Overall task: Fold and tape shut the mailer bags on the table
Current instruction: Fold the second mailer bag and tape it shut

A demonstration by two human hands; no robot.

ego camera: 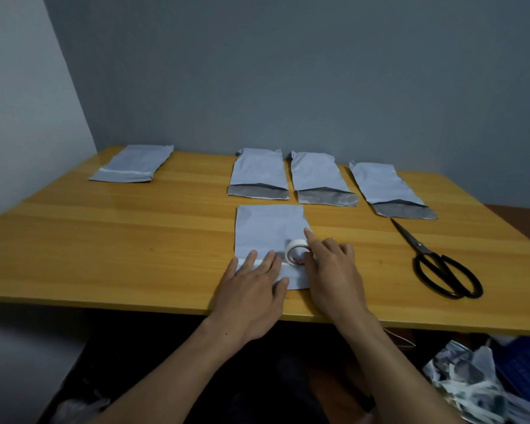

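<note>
STEP: taping the near bag (pixel 270 231), flap folded | HANDS: left hand (pixel 251 296) flat and spread, pinning the fold; right hand (pixel 334 270) running the tape roll (pixel 296 251) along the strip | NEXT: likely cut tape; scissors (pixel 441 264) right of the bag | AROUND: three open bags (pixel 318 172) behind it, one sealed bag (pixel 132 163) far left, surface (pixel 104 240) otherwise bare

Near mailer (pixel 266 231) mid-table (pixel 104 234); 3 mailers (pixel 315 172) behind; scissors (pixel 435 261) right.
</note>
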